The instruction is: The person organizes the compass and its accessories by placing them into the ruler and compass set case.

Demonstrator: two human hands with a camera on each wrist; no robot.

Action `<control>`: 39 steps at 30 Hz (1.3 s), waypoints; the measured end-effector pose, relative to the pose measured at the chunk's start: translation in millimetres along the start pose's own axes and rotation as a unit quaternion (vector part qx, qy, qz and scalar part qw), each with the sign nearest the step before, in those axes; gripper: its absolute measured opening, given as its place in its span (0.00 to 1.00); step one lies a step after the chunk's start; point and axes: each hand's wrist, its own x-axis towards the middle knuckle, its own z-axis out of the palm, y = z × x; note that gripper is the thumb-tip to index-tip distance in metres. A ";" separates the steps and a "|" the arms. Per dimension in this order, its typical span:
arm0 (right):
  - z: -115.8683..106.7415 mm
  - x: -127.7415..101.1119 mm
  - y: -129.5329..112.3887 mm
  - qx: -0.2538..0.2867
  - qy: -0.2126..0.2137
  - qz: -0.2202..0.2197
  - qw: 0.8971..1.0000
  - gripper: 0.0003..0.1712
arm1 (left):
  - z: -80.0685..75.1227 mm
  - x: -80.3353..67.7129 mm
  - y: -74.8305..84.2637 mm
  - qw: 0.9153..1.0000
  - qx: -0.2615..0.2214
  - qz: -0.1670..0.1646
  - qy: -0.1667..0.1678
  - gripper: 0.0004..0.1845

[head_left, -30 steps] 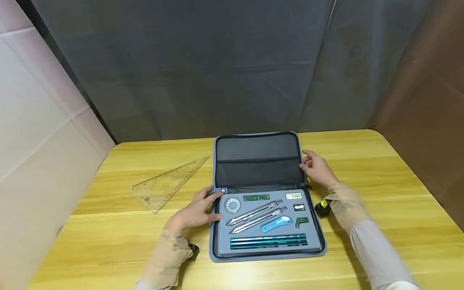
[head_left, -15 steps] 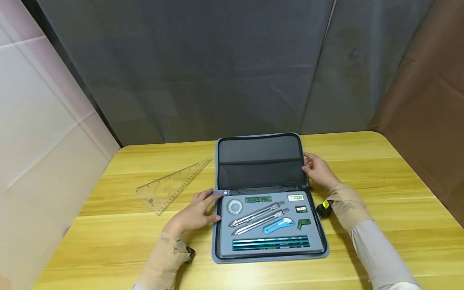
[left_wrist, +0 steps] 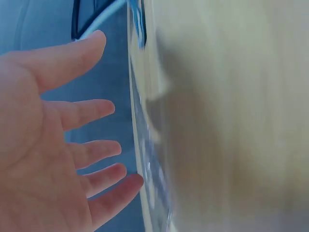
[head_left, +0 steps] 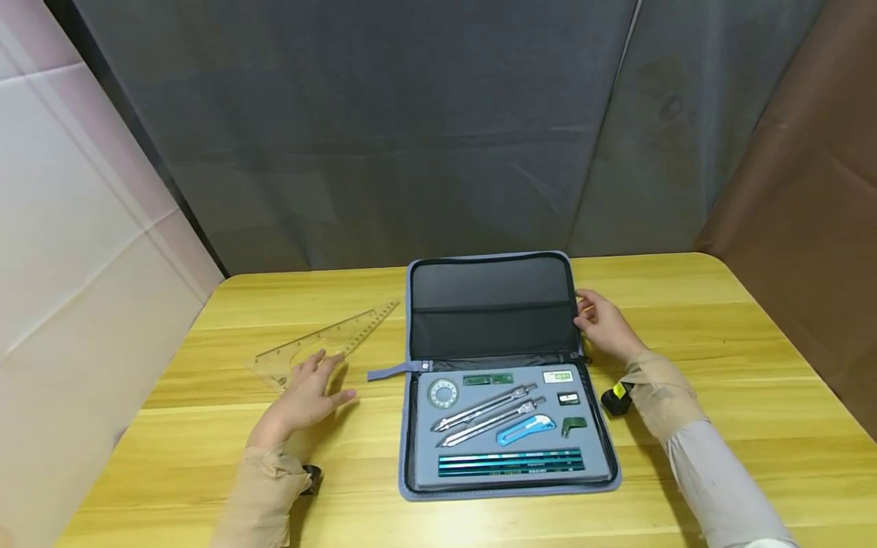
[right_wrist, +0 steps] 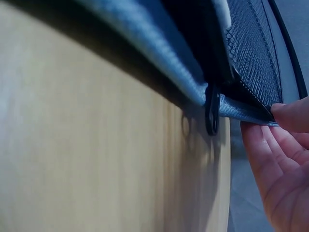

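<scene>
Clear plastic set-square ruler (head_left: 322, 342), triangular with printed scale, flat on the yellow wooden tabletop (head_left: 719, 365), long edge running diagonally toward back right, well left of the case; left hand (head_left: 304, 396) rests fingertips on its near corner. Grey-blue zip-around fabric case (head_left: 503, 373) lies open flat at centre: far half a dark mesh-pocket lid, near half a grey foam tray. Right hand (head_left: 606, 326) pinches the lid's right edge, thumb on top.
</scene>
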 end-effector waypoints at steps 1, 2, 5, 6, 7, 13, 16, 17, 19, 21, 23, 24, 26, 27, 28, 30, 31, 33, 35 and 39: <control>-0.5 -0.2 0.2 0.000 0.001 -0.002 1.000 0.28 | -3.2 -1.1 -3.3 1.000 0.002 -0.002 0.001 0.37; -1.0 -0.3 0.6 0.000 0.001 -0.003 1.000 0.28 | -6.2 -1.9 -6.5 1.000 0.007 -0.003 0.004 0.38; -1.9 -0.5 1.1 0.002 0.005 -0.009 1.000 0.28 | -14.7 -2.4 -15.1 1.000 0.025 -0.010 0.012 0.38; -2.2 -0.4 1.6 0.002 0.006 -0.011 1.000 0.28 | -17.3 -2.0 -17.7 0.999 0.031 -0.013 0.013 0.38; -2.4 -0.5 1.8 0.004 0.005 -0.011 1.000 0.28 | -19.6 -1.5 -20.2 0.999 0.036 -0.015 0.014 0.38; -4.0 -1.9 1.9 0.011 0.004 -0.003 1.000 0.28 | -31.0 3.4 -36.6 0.998 0.043 -0.041 0.012 0.42; -4.2 -2.3 1.8 0.017 0.007 -0.004 1.000 0.27 | -35.6 4.1 -46.1 0.996 0.051 -0.073 0.009 0.45; -4.1 -2.2 1.9 0.019 0.008 -0.006 1.000 0.27 | -36.9 3.9 -49.2 0.995 0.057 -0.087 0.006 0.46; -3.7 -2.2 2.1 0.025 0.012 -0.009 1.000 0.27 | -39.3 3.1 -54.5 0.991 0.063 -0.114 -0.004 0.49; -3.4 -2.1 2.2 0.027 0.015 -0.012 0.999 0.27 | -41.1 2.3 -58.9 0.989 0.061 -0.137 -0.014 0.51; -3.3 -2.0 2.4 0.027 0.016 -0.010 0.999 0.27 | -42.6 1.6 -62.5 0.986 0.055 -0.156 -0.023 0.52; -3.3 -2.2 2.1 0.027 0.017 -0.009 0.999 0.27 | -42.9 1.3 -64.2 0.985 0.051 -0.162 -0.026 0.51; -3.8 -2.5 2.1 0.025 0.018 -0.007 0.999 0.27 | -43.2 1.2 -67.2 0.984 0.045 -0.173 -0.029 0.50; -4.2 -2.8 2.0 0.026 0.018 -0.007 0.999 0.27 | -43.1 1.2 -68.6 0.983 0.046 -0.176 -0.030 0.49; -4.6 -3.1 1.9 0.025 0.018 -0.006 1.000 0.27 | -43.1 1.1 -69.5 0.982 0.045 -0.179 -0.032 0.49; -5.2 -3.7 1.4 0.026 0.019 -0.010 0.999 0.27 | -42.7 1.4 -71.1 0.982 0.044 -0.182 -0.034 0.49; -5.5 -4.0 1.4 0.026 0.019 -0.011 0.999 0.27 | -42.8 1.7 -71.3 0.981 0.042 -0.183 -0.037 0.49; -6.0 -4.5 1.5 0.027 0.019 -0.015 0.999 0.27 | -42.9 2.7 -71.3 0.982 0.039 -0.182 -0.040 0.51; -6.3 -4.9 2.0 0.027 0.021 -0.016 0.999 0.26 | -43.2 4.3 -70.9 0.982 0.039 -0.179 -0.044 0.51; -6.9 -5.2 3.0 0.033 0.021 -0.018 0.999 0.26 | -44.2 7.5 -70.4 0.981 0.043 -0.182 -0.051 0.51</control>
